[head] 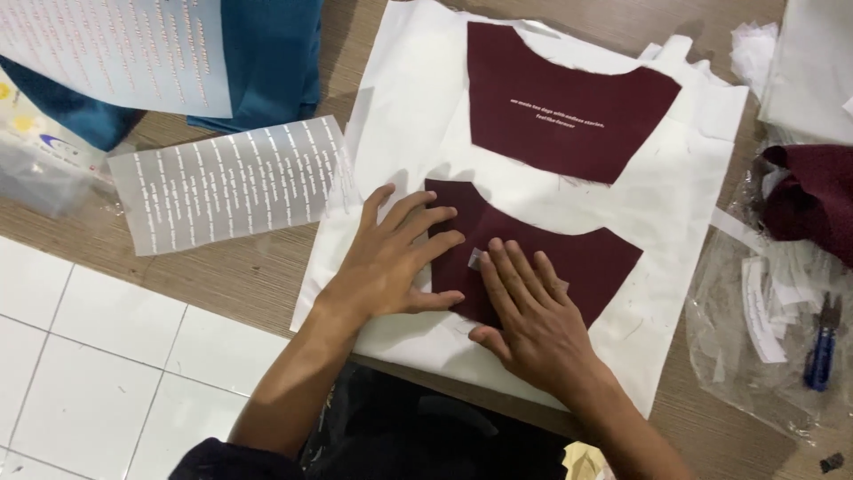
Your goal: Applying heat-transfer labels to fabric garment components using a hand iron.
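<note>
Two maroon fabric pieces lie on a white cloth sheet (pixel 400 116) on a wooden table. The far maroon piece (pixel 569 98) carries small white printed lines. The near maroon piece (pixel 595 262) lies under both my hands. My left hand (pixel 395 258) rests flat with fingers spread on its left edge. My right hand (pixel 529 311) presses flat on a small translucent film strip (pixel 475 259) that sits on the near piece. Neither hand grips anything.
A translucent transfer sheet (pixel 231 182) with white printed rows lies left of the cloth; another (pixel 115 49) lies on blue fabric (pixel 271 58). At right sit a maroon fabric bundle (pixel 813 200), a clear plastic bag (pixel 755 356) with white strips, and blue-handled snips (pixel 822 347). White floor tiles (pixel 98 356) show lower left.
</note>
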